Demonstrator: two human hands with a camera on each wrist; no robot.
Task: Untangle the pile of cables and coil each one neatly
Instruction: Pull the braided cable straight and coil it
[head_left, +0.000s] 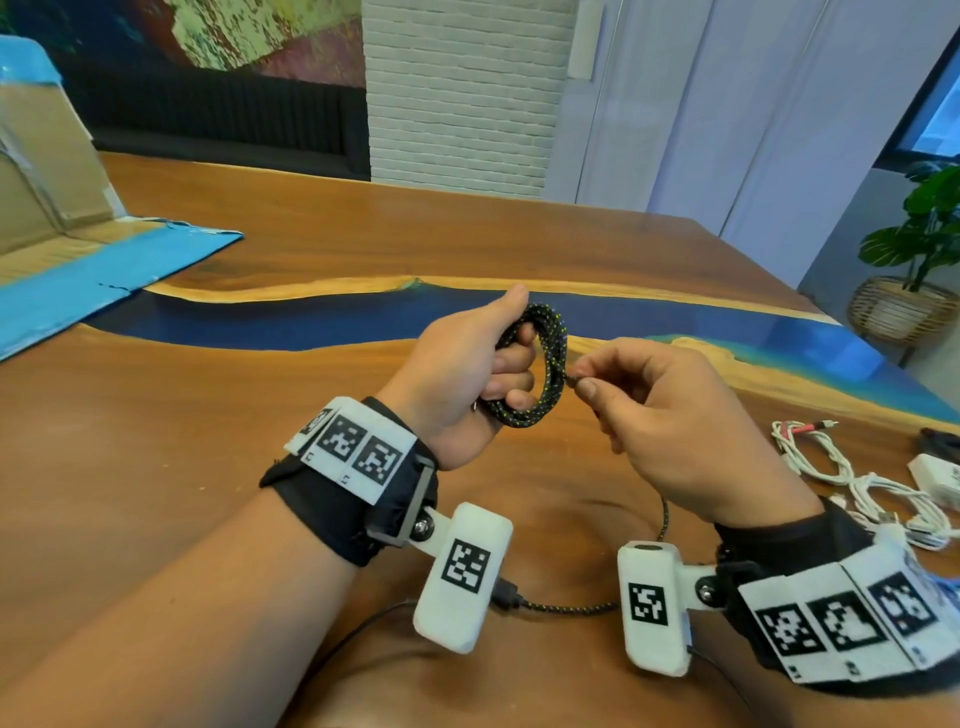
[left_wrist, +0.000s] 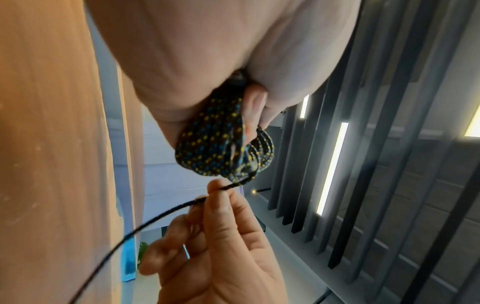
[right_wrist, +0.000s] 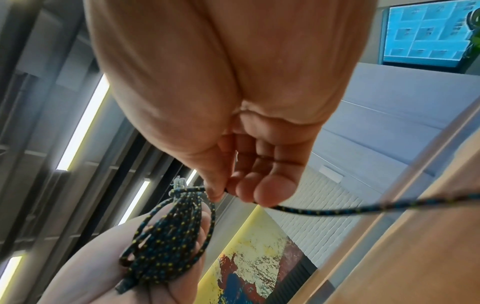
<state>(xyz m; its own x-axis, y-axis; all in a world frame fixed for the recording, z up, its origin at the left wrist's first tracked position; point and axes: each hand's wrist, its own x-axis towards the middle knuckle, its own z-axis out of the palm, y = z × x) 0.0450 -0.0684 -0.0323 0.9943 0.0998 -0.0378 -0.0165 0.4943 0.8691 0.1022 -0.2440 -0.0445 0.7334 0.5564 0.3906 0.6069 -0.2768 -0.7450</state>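
Observation:
A black braided cable (head_left: 546, 364) flecked yellow and blue is wound into a coil above the table. My left hand (head_left: 470, 371) grips that coil (left_wrist: 221, 150) with fingers through the loops and thumb on top. Right beside the coil, my right hand (head_left: 660, 402) pinches the cable's loose strand (right_wrist: 311, 210) between thumb and forefinger. The free tail (head_left: 569, 606) runs down under my wrists and ends in a black plug (head_left: 505, 594). A tangle of white cables (head_left: 862, 483) lies on the table at the right.
A wooden table (head_left: 208, 415) with a blue resin strip (head_left: 311, 322) carries everything. An opened cardboard box with blue flaps (head_left: 67, 249) lies at the far left. A white adapter (head_left: 937, 475) sits by the right edge, and a potted plant (head_left: 919, 249) stands beyond it.

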